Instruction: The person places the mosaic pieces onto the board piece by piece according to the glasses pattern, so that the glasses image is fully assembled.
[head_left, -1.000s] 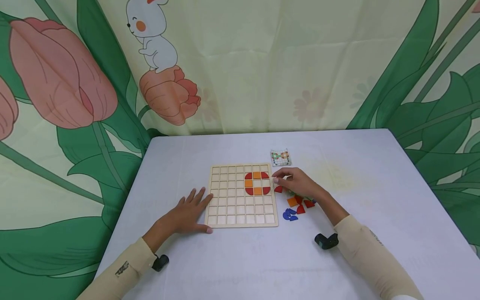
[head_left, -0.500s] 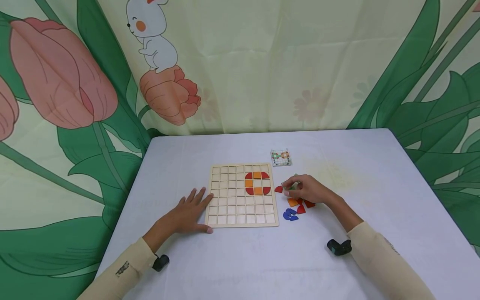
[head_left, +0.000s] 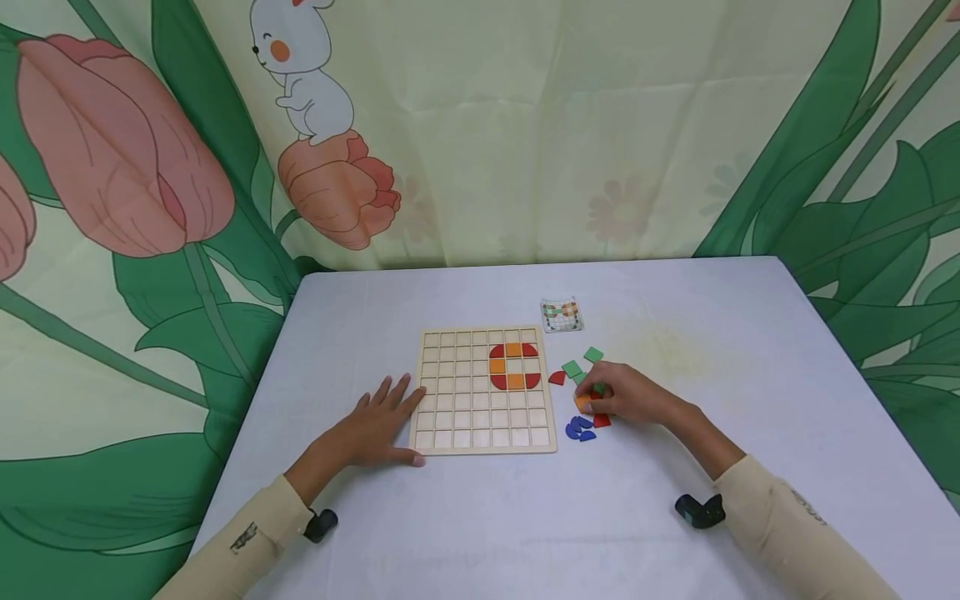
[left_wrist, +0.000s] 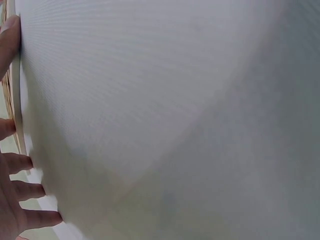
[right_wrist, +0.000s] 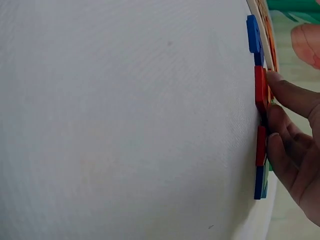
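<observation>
A wooden grid board [head_left: 465, 421] lies on the table, with red rounded pieces [head_left: 532, 382] and orange square tiles [head_left: 515, 382] forming a ring in its upper right cells. My left hand [head_left: 378, 425] rests spread along the board's left edge, thumb at the lower left corner. Right of the board, my right hand [head_left: 626, 393] is down at the pile of loose pieces. Its thumb and forefinger pinch an orange square tile [head_left: 581, 402]. In the right wrist view, the fingers [right_wrist: 280, 150] curl down behind a red piece [right_wrist: 261, 90]; the tile is mostly hidden there.
Several green square tiles [head_left: 572, 368] lie beyond my right hand. A red piece [head_left: 557, 378] sits near the board's right edge, and blue pieces [head_left: 580, 428] are grouped nearer me. A small printed pattern card [head_left: 562, 316] lies behind the board on the white-covered table [head_left: 480, 525].
My right hand has moved from the board's right edge to the right and nearer me, over the loose pieces. Green tiles it covered now show. My left hand has stayed still.
</observation>
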